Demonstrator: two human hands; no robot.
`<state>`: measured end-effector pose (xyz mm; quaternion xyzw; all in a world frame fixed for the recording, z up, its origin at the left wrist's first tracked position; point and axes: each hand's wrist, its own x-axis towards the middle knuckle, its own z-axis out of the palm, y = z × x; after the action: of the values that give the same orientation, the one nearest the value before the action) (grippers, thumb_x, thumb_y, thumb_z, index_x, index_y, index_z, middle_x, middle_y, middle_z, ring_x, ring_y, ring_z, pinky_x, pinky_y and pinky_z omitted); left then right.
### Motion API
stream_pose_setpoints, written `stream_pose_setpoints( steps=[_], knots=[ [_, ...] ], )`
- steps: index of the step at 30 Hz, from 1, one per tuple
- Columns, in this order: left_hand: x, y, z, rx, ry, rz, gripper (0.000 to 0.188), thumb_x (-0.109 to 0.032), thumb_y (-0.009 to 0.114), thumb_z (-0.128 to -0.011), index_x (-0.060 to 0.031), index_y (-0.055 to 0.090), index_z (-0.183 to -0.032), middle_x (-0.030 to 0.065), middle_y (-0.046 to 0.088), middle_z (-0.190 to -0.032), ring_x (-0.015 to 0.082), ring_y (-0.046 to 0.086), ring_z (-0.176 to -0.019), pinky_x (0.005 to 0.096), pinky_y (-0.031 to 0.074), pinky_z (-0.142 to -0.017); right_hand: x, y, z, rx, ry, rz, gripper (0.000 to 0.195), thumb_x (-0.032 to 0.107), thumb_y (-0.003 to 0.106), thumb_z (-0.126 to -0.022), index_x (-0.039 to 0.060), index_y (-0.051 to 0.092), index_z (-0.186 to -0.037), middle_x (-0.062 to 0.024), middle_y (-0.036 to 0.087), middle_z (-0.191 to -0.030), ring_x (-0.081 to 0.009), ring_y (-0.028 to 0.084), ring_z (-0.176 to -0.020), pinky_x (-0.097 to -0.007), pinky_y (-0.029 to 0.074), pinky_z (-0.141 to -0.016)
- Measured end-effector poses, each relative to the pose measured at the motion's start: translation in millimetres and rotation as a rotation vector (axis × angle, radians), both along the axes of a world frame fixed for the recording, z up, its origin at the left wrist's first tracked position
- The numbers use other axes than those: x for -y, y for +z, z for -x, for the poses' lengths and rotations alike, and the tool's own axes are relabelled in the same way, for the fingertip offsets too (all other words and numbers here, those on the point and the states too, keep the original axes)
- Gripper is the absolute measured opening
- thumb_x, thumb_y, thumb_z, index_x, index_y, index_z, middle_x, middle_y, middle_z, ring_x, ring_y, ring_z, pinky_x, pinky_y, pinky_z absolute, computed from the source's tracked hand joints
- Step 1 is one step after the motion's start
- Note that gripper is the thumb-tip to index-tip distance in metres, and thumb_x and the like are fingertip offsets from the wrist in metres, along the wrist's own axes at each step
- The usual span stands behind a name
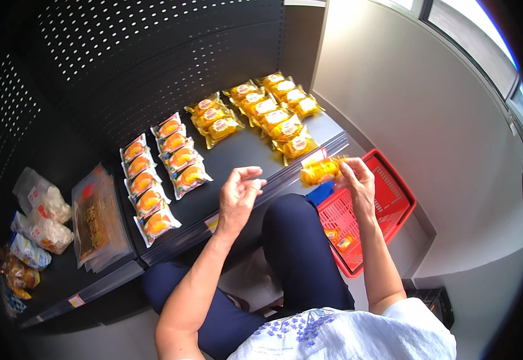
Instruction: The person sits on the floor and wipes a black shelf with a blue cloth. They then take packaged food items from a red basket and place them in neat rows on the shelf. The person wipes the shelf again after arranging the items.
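My right hand [356, 179] grips a yellow-wrapped packaged cake [320, 171], held just off the shelf's front edge and blurred by motion. Nothing is in my left hand [242, 198], which hovers with curled, parted fingers above the front of the black shelf [234, 157]. Rows of the same yellow packets [275, 118] lie on the shelf's right part, with a shorter row of yellow packets [214, 118] left of them. Two rows of white-and-orange packets [145, 182] lie farther left. Beside my right knee, a red plastic basket [387, 180] holds a few yellow packets [344, 242].
Flat plastic-bagged goods [97, 216] and several other bags [47, 218] occupy the shelf's left end. A perforated black back panel [153, 58] rises behind. A pale wall [387, 90] bounds the right side. A dark crate [437, 306] sits on the floor behind the basket.
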<state>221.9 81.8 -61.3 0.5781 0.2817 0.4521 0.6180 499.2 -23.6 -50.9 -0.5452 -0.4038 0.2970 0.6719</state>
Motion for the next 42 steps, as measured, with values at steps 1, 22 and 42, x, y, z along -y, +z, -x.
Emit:
stream_pose_setpoints(
  steps=[1, 22, 42],
  knots=[
    [-2, -4, 0, -0.019, 0.017, -0.01, 0.025, -0.01, 0.062, -0.1, -0.0019, 0.059, -0.123, 0.0113, 0.066, -0.12, 0.0185, 0.069, -0.104, 0.0295, 0.056, -0.085, 12, -17, -14, 0.018, -0.036, 0.015, 0.022, 0.023, 0.068, -0.1, 0.0016, 0.065, -0.105, -0.0064, 0.071, -0.087, -0.0098, 0.067, -0.07, -0.0224, 0.056, -0.061],
    [-6, 18, -91, 0.087, 0.107, 0.403, 0.062, -0.016, 0.062, -0.1, 0.0074, 0.03, -0.149, 0.0191, 0.049, -0.134, 0.0322, 0.064, -0.115, 0.043, 0.059, -0.088, -3, -25, -34, 0.306, -0.064, 0.173, 0.03, 0.016, 0.062, -0.1, 0.0031, 0.061, -0.127, -0.0125, 0.065, -0.116, -0.0131, 0.069, -0.083, -0.0263, 0.058, -0.063],
    [-5, 13, -125, -0.044, 0.07, 0.143, 0.04, -0.012, 0.057, -0.101, 0.0077, 0.048, -0.135, 0.0187, 0.062, -0.125, 0.0271, 0.068, -0.108, 0.0366, 0.057, -0.093, -71, 1, -37, 0.077, 0.054, 0.035, 0.058, 0.03, 0.08, -0.089, 0.0017, 0.057, -0.134, -0.0148, 0.066, -0.118, -0.0168, 0.069, -0.083, -0.0272, 0.058, -0.064]
  ],
)
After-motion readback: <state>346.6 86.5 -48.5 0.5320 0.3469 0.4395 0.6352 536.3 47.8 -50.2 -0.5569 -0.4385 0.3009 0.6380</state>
